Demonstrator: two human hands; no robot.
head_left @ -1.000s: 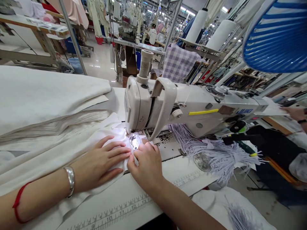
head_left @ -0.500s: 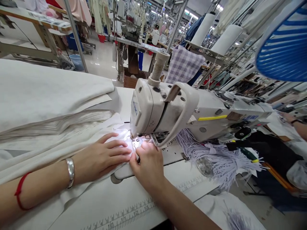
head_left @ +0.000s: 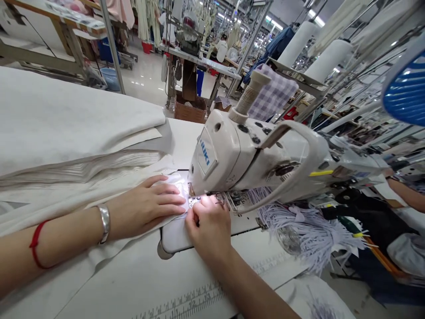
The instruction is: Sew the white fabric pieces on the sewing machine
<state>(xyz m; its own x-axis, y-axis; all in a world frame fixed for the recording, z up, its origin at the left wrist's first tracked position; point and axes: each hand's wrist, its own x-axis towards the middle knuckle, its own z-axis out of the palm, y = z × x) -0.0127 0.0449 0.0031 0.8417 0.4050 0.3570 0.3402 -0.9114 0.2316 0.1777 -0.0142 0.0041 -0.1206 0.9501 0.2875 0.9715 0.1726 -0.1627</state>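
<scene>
My left hand (head_left: 156,201) lies flat, fingers stretched out, on a piece of white fabric (head_left: 179,180) just left of the needle area. A silver bangle and a red cord circle that arm. Close to the lit needle area of the JUKI sewing machine (head_left: 221,153), my right hand (head_left: 210,223) is closed with its fingers curled under. What those fingers hold, if anything, is hidden. The needle and presser foot are mostly covered by the machine head and my right hand.
Folded white cloth (head_left: 76,110) is stacked on the left. A bundle of pale lilac strips (head_left: 315,230) lies right of the machine, near a clear round dish (head_left: 288,239). Ruler markings (head_left: 195,305) run along the table front. A person's arm (head_left: 407,190) shows at far right.
The view has shifted, so the machine head appears farther right and turned more towards me. My right thumb sits slightly farther from my left fingertips. Both hands stay by the needle area.
</scene>
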